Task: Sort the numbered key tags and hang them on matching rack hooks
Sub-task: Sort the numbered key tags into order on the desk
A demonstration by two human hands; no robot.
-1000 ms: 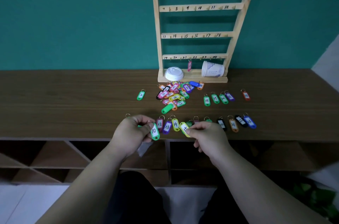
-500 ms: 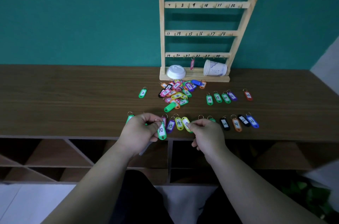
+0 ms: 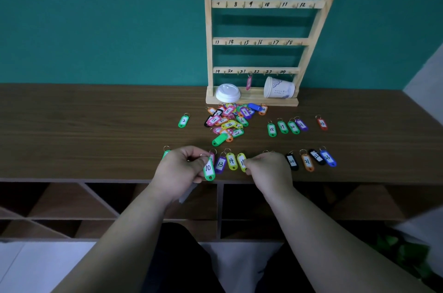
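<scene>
The green tag marked 10 hangs at lower centre of the frame, right at the front edge of the table, pinched near its ring by the curled thumb and forefinger of the left hand. Just to its right lie the purple 13 and yellow 14, and then a second yellow tag. The right hand, fingers curled, nips this tag's lower end and hides part of its number. Because the 10 dangles over the edge, a loose pinch would likely drop it to the floor or into the open shelves below. Both hands crowd the front row, so a knuckle or wrist could nudge 13 and 14 out of order or sweep them off. Tags under the hands cannot be read, which invites a gap or a repeat in the sequence. Further up, the unsorted pile holds numbers that also appear elsewhere on the table, so duplicates may get mixed. At upper right the rack carries only one pink tag. Its handwritten labels are small, and a hurried reach could snag the wrong hook or knock the tipped cup.
</scene>
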